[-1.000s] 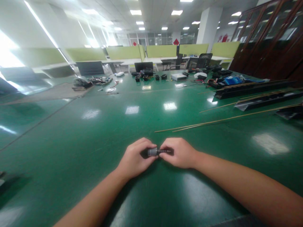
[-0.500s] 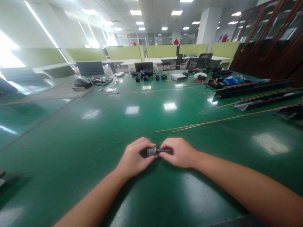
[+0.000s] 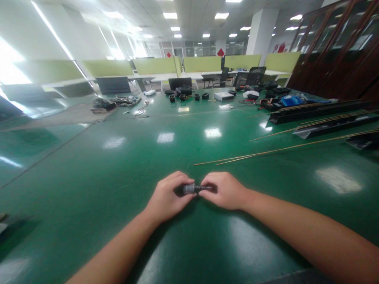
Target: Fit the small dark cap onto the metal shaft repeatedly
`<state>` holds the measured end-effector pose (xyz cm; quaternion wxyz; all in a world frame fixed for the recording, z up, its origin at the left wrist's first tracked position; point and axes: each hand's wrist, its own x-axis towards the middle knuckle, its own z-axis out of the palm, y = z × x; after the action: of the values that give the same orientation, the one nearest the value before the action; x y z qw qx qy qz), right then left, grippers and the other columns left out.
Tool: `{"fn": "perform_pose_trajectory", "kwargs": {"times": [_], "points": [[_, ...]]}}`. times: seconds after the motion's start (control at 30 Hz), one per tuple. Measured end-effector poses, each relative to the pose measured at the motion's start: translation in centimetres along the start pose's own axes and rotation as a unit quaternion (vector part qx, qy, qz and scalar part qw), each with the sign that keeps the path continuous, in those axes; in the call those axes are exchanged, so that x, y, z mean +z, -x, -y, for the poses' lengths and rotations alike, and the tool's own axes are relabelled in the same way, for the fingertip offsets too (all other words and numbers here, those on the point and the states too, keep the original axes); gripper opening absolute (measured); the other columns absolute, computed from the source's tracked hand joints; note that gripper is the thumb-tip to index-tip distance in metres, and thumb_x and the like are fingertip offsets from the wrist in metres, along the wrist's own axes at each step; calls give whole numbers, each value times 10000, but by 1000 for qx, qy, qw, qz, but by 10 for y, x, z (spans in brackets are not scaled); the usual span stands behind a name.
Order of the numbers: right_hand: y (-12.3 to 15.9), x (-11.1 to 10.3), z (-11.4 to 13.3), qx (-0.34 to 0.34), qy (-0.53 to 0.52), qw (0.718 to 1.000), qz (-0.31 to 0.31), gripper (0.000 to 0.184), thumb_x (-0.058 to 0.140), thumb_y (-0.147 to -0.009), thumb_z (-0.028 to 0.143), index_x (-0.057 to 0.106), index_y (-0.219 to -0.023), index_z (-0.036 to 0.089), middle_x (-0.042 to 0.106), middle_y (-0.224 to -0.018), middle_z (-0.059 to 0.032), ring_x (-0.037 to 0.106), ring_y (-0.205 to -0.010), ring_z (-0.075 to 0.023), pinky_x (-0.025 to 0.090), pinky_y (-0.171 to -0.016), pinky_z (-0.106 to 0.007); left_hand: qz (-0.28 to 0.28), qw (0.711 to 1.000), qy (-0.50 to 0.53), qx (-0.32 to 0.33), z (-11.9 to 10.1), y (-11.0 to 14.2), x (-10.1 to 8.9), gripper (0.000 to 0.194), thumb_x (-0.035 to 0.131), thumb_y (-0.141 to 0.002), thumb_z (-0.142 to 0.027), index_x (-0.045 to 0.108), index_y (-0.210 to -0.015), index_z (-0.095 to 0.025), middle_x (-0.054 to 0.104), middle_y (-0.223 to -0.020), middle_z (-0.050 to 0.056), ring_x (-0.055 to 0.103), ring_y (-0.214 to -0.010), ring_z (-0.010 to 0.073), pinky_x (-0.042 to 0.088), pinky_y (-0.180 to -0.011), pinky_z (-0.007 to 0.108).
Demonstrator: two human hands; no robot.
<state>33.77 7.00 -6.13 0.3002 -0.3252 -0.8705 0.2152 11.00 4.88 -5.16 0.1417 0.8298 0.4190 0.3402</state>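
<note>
Both my hands rest on the green table close in front of me, meeting over one small part. My left hand is closed round the grey cylindrical end of a small metal part. My right hand pinches the thin dark shaft that sticks out of that cylinder to the right. The part lies level, just above the table surface. Most of the cylinder is hidden inside my left fingers.
Several thin brass rods lie across the table to the right, beside long black trays. Small black parts, a white box and cables sit at the far edge. Green desk partitions and chairs stand beyond.
Both hands stay in place on the part. The cylinder has shifted very slightly left within my left fingers.
</note>
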Motion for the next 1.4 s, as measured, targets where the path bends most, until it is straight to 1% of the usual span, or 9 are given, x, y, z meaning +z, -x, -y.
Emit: {"fn": "perform_pose_trajectory", "kwargs": {"times": [0.47, 0.67, 1.0, 1.1, 1.17, 1.23, 1.33, 1.4], "points": [[0, -2, 0, 18, 9, 1000, -2, 138, 643, -856, 307, 687, -876, 178, 663, -777, -19, 573, -685, -137, 414, -652, -248, -7, 1000, -12, -10, 2, -1, -7, 207, 727, -789, -232, 692, -992, -206, 667, -962, 53, 630, -875, 167, 518, -788, 282], [-1, -1, -1, 24, 12, 1000, -6, 126, 650, -851, 297, 685, -872, 178, 664, -775, -24, 578, -684, -140, 421, -656, -251, -15, 1000, -16, -15, 1, -2, -11, 185, 726, -783, -222, 698, -964, -199, 672, -948, 50, 637, -859, 164, 520, -779, 274], [-1, -1, -2, 29, 7, 999, -16, 134, 646, -849, 309, 684, -856, 180, 670, -773, -19, 580, -680, -133, 421, -652, -245, -18, 999, -41, -23, 6, -1, -15, 152, 696, -801, -220, 689, -952, -204, 664, -963, 35, 630, -877, 153, 505, -804, 266], [0, -1, -1, 40, 6, 999, -18, 137, 657, -842, 314, 690, -854, 182, 673, -770, -23, 584, -678, -135, 428, -657, -251, -12, 998, -57, -33, 8, -3, -20, 150, 696, -801, -247, 681, -945, -208, 668, -956, 32, 632, -877, 164, 504, -804, 276], [0, -1, 0, 44, 5, 999, -15, 144, 663, -839, 322, 693, -848, 182, 676, -767, -26, 588, -679, -138, 433, -659, -254, -23, 995, -78, -60, 12, -4, -27, 194, 719, -785, -305, 675, -948, -210, 676, -946, 34, 636, -871, 182, 508, -804, 294], [0, -1, 1, 42, 1, 999, -8, 147, 661, -842, 326, 693, -846, 183, 680, -768, -24, 591, -683, -138, 436, -658, -253, -57, 987, -102, -111, 19, -5, -36, 283, 742, -762, -386, 668, -972, -212, 687, -933, 38, 643, -861, 204, 512, -820, 324], [1, -1, 2, 36, -4, 999, -1, 142, 654, -847, 321, 691, -848, 183, 683, -773, -22, 595, -688, -136, 439, -661, -251, -119, 963, -130, -203, 34, -6, -47, 391, 739, -745, -487, 661, -1021, -222, 700, -934, 46, 649, -867, 233, 509, -855, 371], [1, -1, 0, 35, -4, 999, -2, 148, 653, -849, 323, 690, -844, 181, 683, -771, -24, 596, -689, -136, 440, -665, -252, -146, 949, -121, -251, 42, -6, -49, 419, 720, -751, -516, 659, -1038, -217, 702, -947, 55, 649, -868, 237, 508, -860, 381]]}}
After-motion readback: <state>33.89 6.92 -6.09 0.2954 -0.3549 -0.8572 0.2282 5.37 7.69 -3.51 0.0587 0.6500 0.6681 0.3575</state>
